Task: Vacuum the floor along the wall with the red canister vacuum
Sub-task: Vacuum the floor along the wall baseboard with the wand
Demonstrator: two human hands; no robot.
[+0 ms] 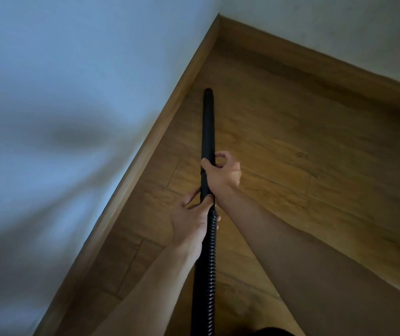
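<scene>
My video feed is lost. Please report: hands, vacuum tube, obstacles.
Left hand grips top of hose, right hand grips black tube further along. Tube tip near baseboard, short of corner. Nothing seen blocking floor ahead. Canister out of view.

**Inspector:** Wand (208, 127), condition and position?

**Assistant:** Black, smooth, straight and rigid. It slants in toward the wall (73, 69), with its far tip low and just beside the wall's foot. Contact between tip and floor (291, 154) cannot be confirmed.

**Inspector:** Hose (207, 263)?

**Assistant:** Black, ribbed, joined to the wand's near end. It runs straight back, farther out from the wall than the tip.

**Inspector:** Surfaces?

**Assistant:** Floor of brown wood-grain planks, meeting the pale, plain wall.
</scene>
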